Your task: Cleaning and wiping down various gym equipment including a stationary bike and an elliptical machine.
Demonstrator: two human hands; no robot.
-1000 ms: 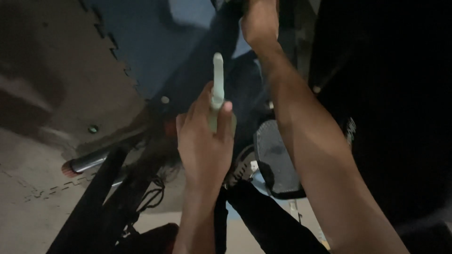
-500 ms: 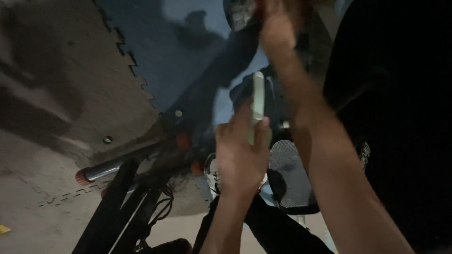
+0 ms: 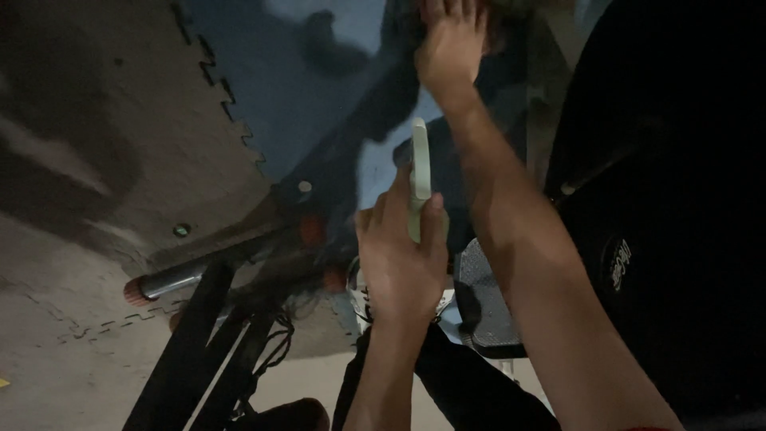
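Note:
My left hand [image 3: 401, 254] is closed around a pale green, flat lever-like tool [image 3: 420, 172] that points up and away from me. My right hand [image 3: 452, 46] reaches to the top of the view, its arm running along the right, and its fingers rest on something at the frame edge that I cannot make out. A large black tyre [image 3: 670, 207] fills the right side, beside my right arm. The scene is dark and slightly blurred.
A blue interlocking floor mat [image 3: 263, 88] lies beyond the hands on a grey concrete floor [image 3: 72, 160]. A metal bar with an orange end cap [image 3: 171, 279] and black frame tubes [image 3: 191, 351] sit lower left. A grey perforated pedal-like plate [image 3: 483, 299] lies under my right forearm.
The view has shifted, so both hands sit lower and further right in the frame. My right hand has come fully into view at the top. The left hand keeps its hold on the tool.

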